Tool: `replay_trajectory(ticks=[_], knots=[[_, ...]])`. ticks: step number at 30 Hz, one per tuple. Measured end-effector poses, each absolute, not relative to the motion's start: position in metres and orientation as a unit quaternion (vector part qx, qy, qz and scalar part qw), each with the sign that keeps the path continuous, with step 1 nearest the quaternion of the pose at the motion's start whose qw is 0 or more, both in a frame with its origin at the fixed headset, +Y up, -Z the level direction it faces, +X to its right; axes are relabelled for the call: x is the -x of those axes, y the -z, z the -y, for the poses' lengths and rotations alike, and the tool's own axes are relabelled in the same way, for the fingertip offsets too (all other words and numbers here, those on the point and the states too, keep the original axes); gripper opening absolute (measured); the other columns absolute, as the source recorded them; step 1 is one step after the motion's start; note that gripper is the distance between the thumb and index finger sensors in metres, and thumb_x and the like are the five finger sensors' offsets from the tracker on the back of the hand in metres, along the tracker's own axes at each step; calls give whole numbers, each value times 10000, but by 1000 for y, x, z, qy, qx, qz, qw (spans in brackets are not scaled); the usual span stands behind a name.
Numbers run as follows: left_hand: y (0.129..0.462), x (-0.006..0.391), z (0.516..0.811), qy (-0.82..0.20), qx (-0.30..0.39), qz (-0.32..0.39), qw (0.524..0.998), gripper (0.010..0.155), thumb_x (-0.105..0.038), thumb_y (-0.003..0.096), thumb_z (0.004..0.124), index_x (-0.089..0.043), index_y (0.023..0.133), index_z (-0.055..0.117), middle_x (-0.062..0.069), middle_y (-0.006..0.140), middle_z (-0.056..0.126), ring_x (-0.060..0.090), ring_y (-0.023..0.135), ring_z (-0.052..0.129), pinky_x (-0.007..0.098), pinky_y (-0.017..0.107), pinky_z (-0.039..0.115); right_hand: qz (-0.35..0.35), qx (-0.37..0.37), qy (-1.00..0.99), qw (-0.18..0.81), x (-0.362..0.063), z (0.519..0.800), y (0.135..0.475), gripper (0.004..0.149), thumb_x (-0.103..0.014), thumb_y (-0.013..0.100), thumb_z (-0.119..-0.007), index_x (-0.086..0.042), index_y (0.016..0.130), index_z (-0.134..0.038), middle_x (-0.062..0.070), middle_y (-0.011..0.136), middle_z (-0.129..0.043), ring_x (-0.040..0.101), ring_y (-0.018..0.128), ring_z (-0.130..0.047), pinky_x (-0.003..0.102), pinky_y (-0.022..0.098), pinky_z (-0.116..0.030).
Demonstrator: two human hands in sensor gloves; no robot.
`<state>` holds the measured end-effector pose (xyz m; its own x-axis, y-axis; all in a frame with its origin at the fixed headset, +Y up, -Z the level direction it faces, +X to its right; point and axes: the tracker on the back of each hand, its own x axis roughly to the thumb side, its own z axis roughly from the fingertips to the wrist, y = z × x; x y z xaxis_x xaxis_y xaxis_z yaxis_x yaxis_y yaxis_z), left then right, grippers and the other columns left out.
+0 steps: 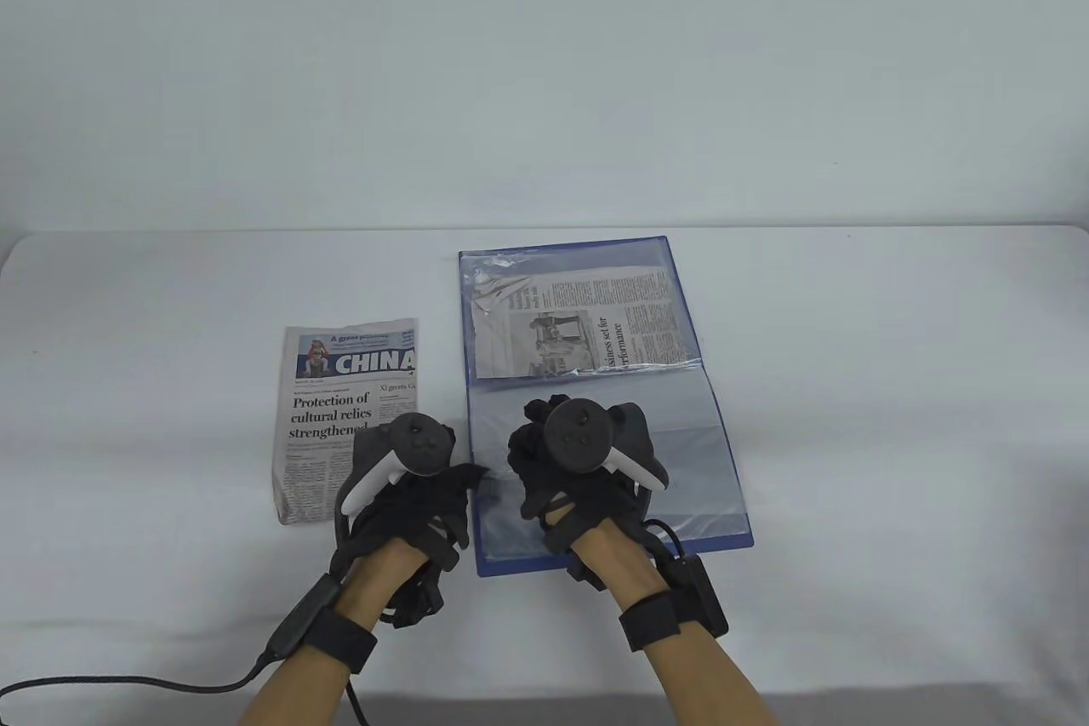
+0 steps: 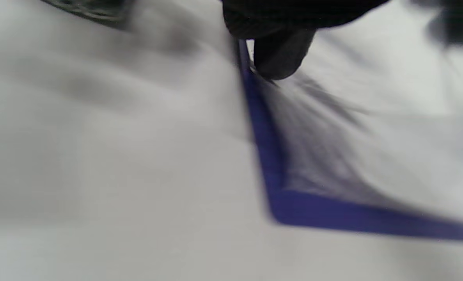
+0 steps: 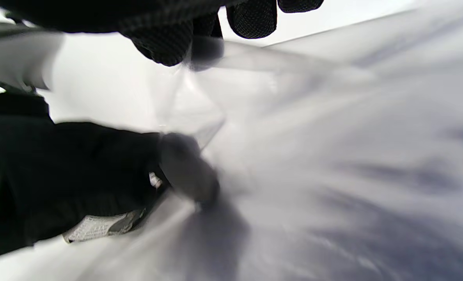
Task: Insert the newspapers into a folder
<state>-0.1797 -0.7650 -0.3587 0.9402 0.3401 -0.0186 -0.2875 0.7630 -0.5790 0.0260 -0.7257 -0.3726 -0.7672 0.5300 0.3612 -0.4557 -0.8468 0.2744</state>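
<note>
A folded newspaper (image 1: pixel 332 411) with a "CHINA" masthead lies on the table left of the open blue folder (image 1: pixel 706 547). The folder's far clear sleeve holds a newspaper page (image 1: pixel 587 326). The near clear sleeve (image 1: pixel 681 454) holds no paper. My left hand (image 1: pixel 464 479) rests between newspaper and folder, and one fingertip (image 2: pixel 280 58) presses on the folder's left edge (image 2: pixel 270 171). My right hand (image 1: pixel 536 428) hovers over the near sleeve, and its fingers (image 3: pixel 169 47) pinch a clear sheet (image 3: pixel 332 136) and lift it. The left thumb (image 3: pixel 188 171) presses beside it.
The white table (image 1: pixel 893 420) stretches on to the right of the folder and behind it. A black cable (image 1: pixel 128 683) trails from my left wrist along the table's front edge. A pale wall stands behind the table.
</note>
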Motion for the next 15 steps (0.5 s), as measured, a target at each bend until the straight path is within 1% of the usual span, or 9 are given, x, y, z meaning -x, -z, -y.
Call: replay_trajectory(ticks=[1,3,6,8,9,10,11,13,15], knots=[[359,181,763,-181,291,45,938,508,-282,641,575,-525,1081,647,-33,1293,72,337,1128,-140,649,805,-14,-84,-217,-936,263,-26,726,373,364,-293,593,-734,-110,903,-682,204,1079,-410,498,994,-343,731,643,-338],[361,183,760,-206,298,46,931,506,-274,641,578,-505,1084,660,-19,1297,90,333,1134,-126,648,805,-13,-87,-216,-935,266,-27,726,373,365,-293,595,-730,-109,905,-675,205,1079,-406,497,993,-346,731,643,-338],[363,200,751,-236,273,-3,933,528,-285,642,572,-458,1141,566,22,1301,145,357,1145,-81,650,811,12,-86,-215,-934,273,-28,726,373,366,-294,596,-727,-109,907,-671,207,1078,-405,497,992,-347,731,642,-337],[363,220,742,-248,247,-74,934,555,-351,652,595,-395,1188,456,77,1296,167,386,1146,-43,652,805,28,-83,-215,-933,278,-29,725,373,366,-294,598,-724,-108,908,-669,208,1077,-404,495,992,-349,731,642,-338],[360,236,736,-252,237,-147,927,592,-388,657,607,-355,1206,388,103,1291,168,436,1137,-20,665,798,44,-83,-215,-932,280,-29,725,373,367,-295,598,-723,-108,909,-668,207,1078,-404,496,992,-348,731,642,-337],[357,247,733,-254,234,-203,916,629,-416,658,615,-334,1215,335,130,1286,135,478,1136,14,689,797,81,-83,-215,-932,280,-29,724,373,368,-295,598,-723,-108,909,-668,207,1078,-403,497,992,-348,731,642,-337],[353,266,729,-273,227,-275,893,668,-428,657,625,-293,1221,295,162,1273,113,520,1123,20,708,790,97,-83,-215,-932,281,-29,724,373,367,-295,598,-723,-108,908,-669,208,1077,-404,496,992,-349,731,641,-338],[350,299,730,-300,241,-342,857,767,-444,657,649,-251,1214,158,172,1243,20,558,1095,-10,727,776,108,-87,-216,-931,280,-29,725,373,368,-296,598,-723,-108,909,-668,206,1078,-405,495,992,-351,730,642,-339],[347,330,739,-291,286,-386,827,929,-492,641,690,-160,1166,-2,227,1170,-113,606,1040,-68,776,725,97,-93,-223,-929,279,-28,726,373,367,-295,597,-725,-108,908,-671,208,1078,-403,494,993,-356,731,642,-341]])
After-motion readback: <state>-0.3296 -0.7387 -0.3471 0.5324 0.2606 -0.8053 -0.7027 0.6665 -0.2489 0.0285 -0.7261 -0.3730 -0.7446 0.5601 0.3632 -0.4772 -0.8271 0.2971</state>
